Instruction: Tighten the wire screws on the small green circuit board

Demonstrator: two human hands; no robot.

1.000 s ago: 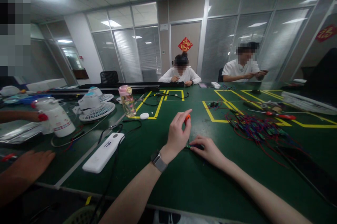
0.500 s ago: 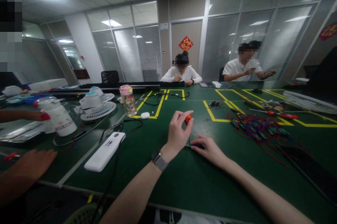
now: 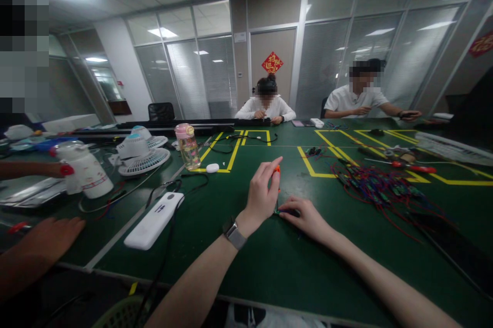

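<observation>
My left hand [image 3: 262, 189], with a watch on its wrist, is closed around the orange handle of a screwdriver [image 3: 278, 169]. The screwdriver stands upright, its thin shaft going down to a small green circuit board [image 3: 276, 212] on the table. Low on the table, my right hand [image 3: 305, 215] pinches the right edge of that board between thumb and fingers. Most of the board is hidden by my hands, so whether the tip sits in a screw cannot be seen.
On the green table [image 3: 246, 276], a heap of wired circuit boards [image 3: 373, 184] lies to the right, beside a red-handled screwdriver [image 3: 416, 168]. Left are a white box [image 3: 154, 221], a pink-lidded bottle [image 3: 188, 148], fans [image 3: 142, 161] and a co-worker's hand [image 3: 57, 238]. Two people sit opposite.
The fingers of my left hand have shifted around the screwdriver handle and straightened. My right hand stays in place. The person at far right has stretched an arm outward.
</observation>
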